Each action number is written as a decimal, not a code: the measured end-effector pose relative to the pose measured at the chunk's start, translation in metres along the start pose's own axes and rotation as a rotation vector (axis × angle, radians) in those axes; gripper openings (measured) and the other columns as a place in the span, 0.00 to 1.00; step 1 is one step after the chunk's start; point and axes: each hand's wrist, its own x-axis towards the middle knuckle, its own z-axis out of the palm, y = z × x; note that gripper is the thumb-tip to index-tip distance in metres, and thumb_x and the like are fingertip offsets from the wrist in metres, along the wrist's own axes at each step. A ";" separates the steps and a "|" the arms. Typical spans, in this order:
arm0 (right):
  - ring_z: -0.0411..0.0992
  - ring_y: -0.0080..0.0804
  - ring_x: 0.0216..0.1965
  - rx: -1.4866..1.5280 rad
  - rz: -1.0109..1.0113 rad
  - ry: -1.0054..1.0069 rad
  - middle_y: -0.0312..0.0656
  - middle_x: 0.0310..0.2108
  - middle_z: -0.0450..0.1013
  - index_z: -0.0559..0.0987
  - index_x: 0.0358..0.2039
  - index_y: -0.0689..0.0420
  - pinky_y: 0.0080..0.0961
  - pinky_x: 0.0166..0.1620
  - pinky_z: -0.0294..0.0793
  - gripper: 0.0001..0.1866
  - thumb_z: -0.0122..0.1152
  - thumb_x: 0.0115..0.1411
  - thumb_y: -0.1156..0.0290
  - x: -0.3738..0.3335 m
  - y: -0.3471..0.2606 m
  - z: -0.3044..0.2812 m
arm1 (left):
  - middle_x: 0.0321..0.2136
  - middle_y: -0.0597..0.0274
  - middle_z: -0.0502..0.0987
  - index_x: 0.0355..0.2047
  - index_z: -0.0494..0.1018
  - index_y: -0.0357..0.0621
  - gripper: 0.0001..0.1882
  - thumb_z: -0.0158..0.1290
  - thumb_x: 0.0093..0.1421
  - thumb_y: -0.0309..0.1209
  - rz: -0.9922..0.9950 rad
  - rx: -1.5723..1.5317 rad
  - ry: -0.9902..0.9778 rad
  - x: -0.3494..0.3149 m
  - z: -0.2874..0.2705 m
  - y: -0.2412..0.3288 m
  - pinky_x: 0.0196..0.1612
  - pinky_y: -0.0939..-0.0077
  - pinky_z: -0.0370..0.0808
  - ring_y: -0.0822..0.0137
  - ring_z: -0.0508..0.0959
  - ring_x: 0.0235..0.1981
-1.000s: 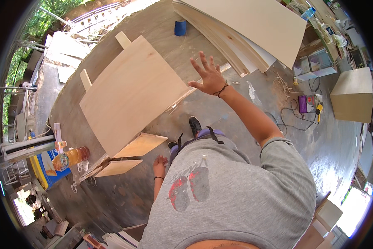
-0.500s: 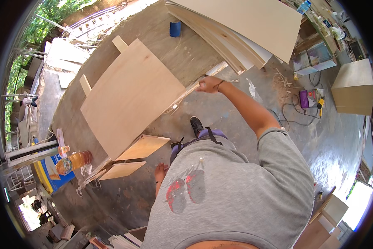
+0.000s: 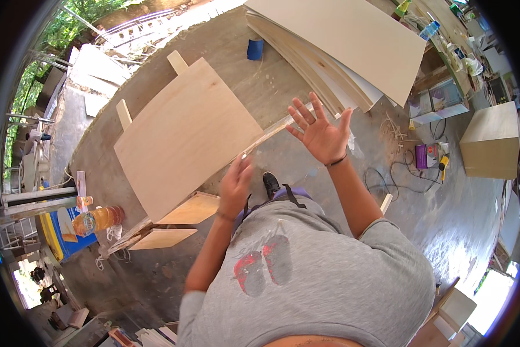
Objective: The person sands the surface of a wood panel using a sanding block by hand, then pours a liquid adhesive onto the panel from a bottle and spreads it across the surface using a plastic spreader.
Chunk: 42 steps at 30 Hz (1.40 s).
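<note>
Splayed wide and empty, the bare right hand [image 3: 324, 136] on my feed hangs just right of a large, pale, rectangular plywood panel [image 3: 187, 133] lying over two narrow light-wood strips [image 3: 124, 114], while I cannot tell the grip of the blurred left hand [image 3: 235, 188] near that panel's closest edge.

The right fingers [image 3: 317, 106] spread wide while the left fingers [image 3: 235, 169] look blurred.

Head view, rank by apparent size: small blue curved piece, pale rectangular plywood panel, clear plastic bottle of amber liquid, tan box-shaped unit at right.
Largest to smallest in the head view:
1. Plywood panel
2. Tan unit
3. Amber bottle
4. Blue piece

Image size only; fisheye and distance may skew true size.
</note>
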 end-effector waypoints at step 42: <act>0.40 0.41 0.68 -0.864 -0.255 0.104 0.52 0.57 0.63 0.33 0.66 0.57 0.39 0.65 0.33 0.47 0.37 0.61 0.38 -0.085 0.090 0.022 | 0.21 0.77 0.67 0.27 0.69 0.53 0.08 0.49 0.62 0.38 -0.274 -0.428 -0.284 0.048 0.037 -0.010 0.30 0.81 0.65 0.83 0.65 0.24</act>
